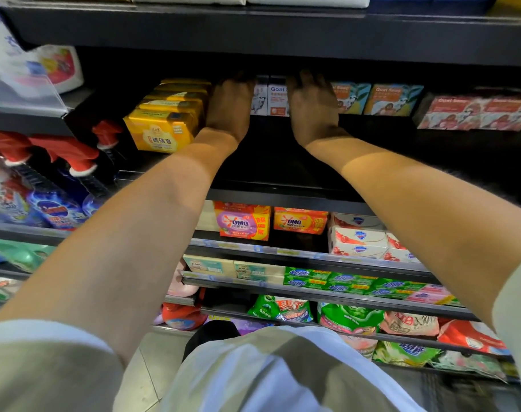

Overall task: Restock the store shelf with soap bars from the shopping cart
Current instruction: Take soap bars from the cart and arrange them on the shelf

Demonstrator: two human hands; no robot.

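Both hands reach deep onto the dark shelf (271, 162), the left hand (229, 107) and right hand (311, 110) flanking the white goat-soap boxes (271, 98) at the back; whether the fingers grip them I cannot tell, since they sink into shadow. Left of those boxes stands a row of yellow soap packs (164, 126). Right of them sit teal boxes (393, 99), then red ones (473, 113).

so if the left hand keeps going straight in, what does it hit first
Probably the white goat soap boxes right at the left hand fingertips; contact may already exist, since the fingers are lost in shadow.
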